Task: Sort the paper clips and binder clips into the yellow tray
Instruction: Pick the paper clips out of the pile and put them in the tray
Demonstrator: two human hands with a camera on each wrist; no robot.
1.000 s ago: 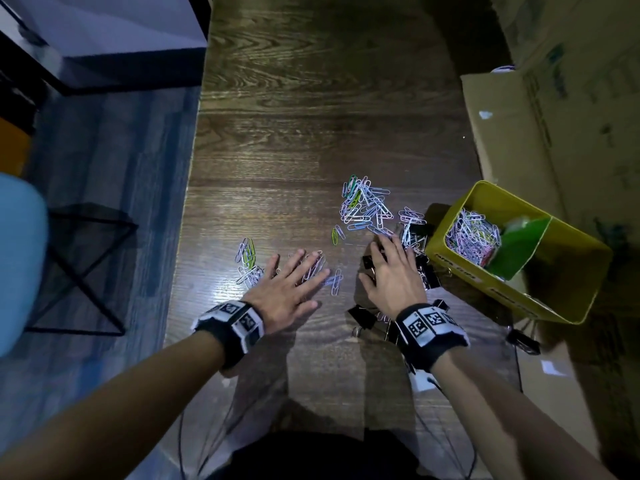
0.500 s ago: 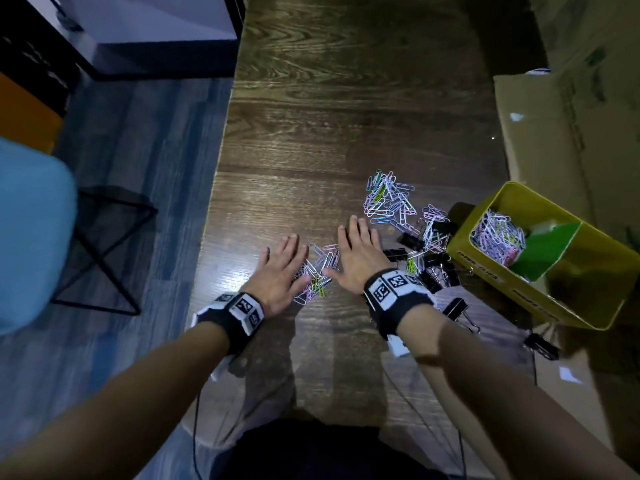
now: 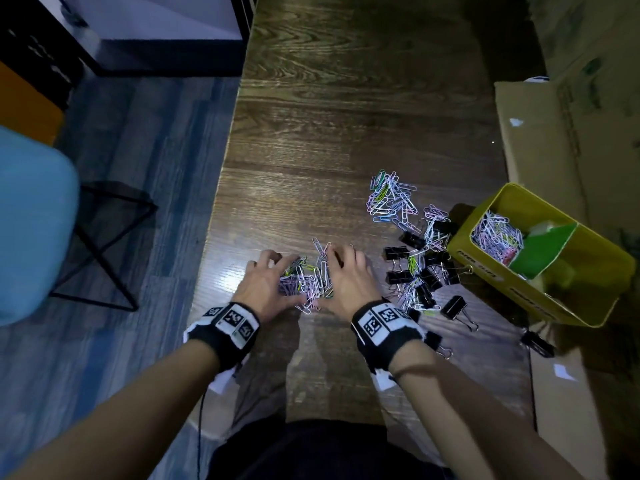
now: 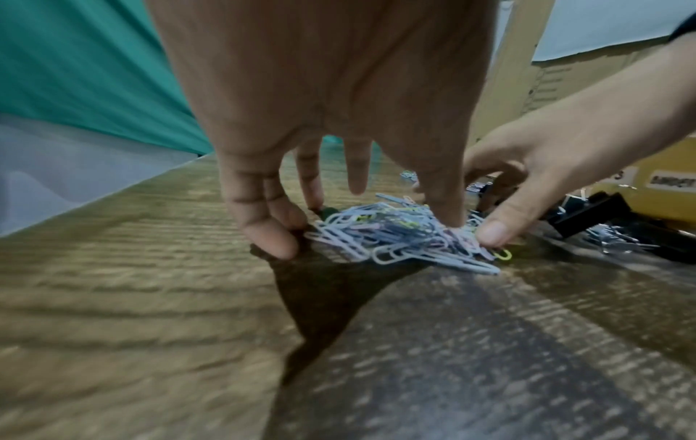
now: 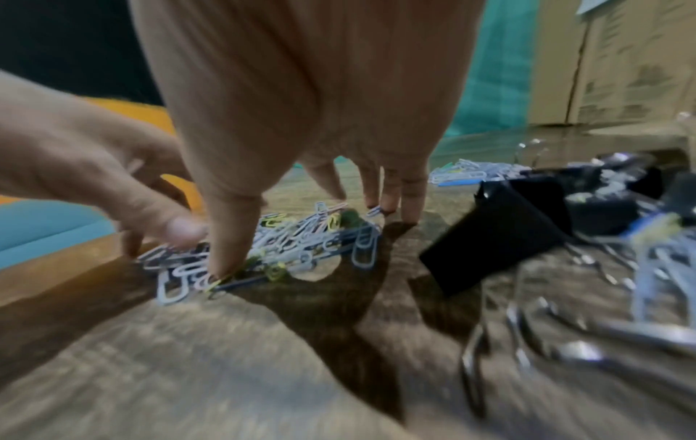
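A heap of coloured paper clips (image 3: pixel 310 278) lies on the wooden table (image 3: pixel 346 116) between my two hands. My left hand (image 3: pixel 287 278) cups it from the left and my right hand (image 3: pixel 332 277) from the right, fingers curled, thumbs pressing in. The left wrist view shows the heap (image 4: pixel 395 235) caught between fingers and thumb; the right wrist view shows the same heap (image 5: pixel 301 238). A second paper clip pile (image 3: pixel 389 199) lies farther back. Black binder clips (image 3: pixel 426 275) are scattered to the right. The yellow tray (image 3: pixel 519 289) holds paper clips (image 3: pixel 495 233) beside a green divider (image 3: pixel 543 247).
Cardboard boxes (image 3: pixel 571 133) stand along the table's right side, behind and under the tray. One binder clip (image 3: pixel 536 342) lies on the cardboard near the tray. A blue chair (image 3: pixel 31 220) and a black frame (image 3: pixel 104 244) stand on the floor past the table's left edge.
Both hands went from lying flat to curling their fingers, and they drew closer together. The loose paper clips between them are now bunched into one tight heap.
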